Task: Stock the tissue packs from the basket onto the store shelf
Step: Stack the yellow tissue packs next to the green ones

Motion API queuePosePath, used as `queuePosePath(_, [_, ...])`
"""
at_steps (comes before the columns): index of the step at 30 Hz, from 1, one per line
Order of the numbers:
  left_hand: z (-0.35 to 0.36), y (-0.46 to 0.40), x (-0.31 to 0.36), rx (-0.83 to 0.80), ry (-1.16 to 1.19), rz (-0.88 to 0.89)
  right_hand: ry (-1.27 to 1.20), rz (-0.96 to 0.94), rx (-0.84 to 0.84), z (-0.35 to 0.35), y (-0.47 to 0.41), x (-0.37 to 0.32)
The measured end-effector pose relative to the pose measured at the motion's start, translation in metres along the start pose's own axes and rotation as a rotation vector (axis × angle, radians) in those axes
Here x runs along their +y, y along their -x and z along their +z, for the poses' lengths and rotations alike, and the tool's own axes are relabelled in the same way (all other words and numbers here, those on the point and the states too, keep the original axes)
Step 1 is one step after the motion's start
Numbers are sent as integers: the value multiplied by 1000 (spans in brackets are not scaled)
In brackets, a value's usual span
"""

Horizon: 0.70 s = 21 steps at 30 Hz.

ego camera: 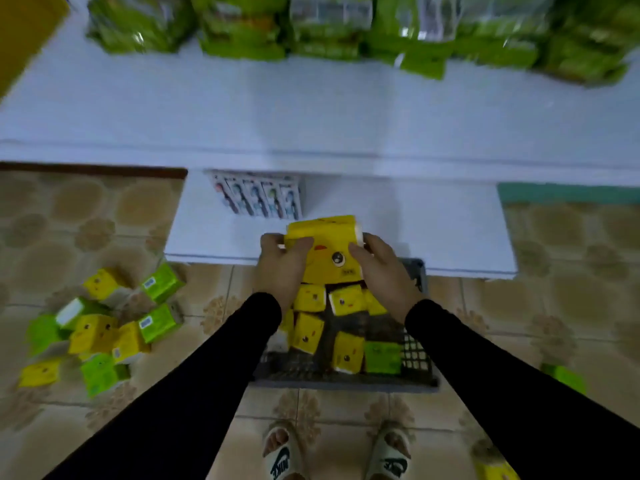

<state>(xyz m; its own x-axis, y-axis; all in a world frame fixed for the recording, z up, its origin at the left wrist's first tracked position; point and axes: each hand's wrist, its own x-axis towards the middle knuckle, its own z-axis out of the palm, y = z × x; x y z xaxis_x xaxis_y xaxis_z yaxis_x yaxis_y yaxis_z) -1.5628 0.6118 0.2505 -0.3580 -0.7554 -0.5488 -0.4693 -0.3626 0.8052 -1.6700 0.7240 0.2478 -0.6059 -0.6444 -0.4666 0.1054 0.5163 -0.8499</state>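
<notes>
Head view: both hands (332, 268) grip yellow tissue pack (323, 244) (cartoon face).

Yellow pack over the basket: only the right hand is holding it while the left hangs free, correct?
Not quite. The head view shows both hands gripping the yellow pack: the left hand on its left side, the right hand on its right, above the basket.
</notes>
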Motion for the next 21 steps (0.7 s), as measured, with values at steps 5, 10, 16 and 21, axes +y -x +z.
queuePosePath(5, [-37,92,149,-84,27,277,-76,-221,81,-58,79,-152])
queuePosePath(10, [-69,173,264,-166,-11,511,-46,-391,175,-96,147,-256])
queuePosePath(16, [-88,239,360,-217,8,773,33,-668,312,-136,209,-350])
queuePosePath(21, [-83,273,411,-255,-63,916,104,-778,436,-165,244,-391])
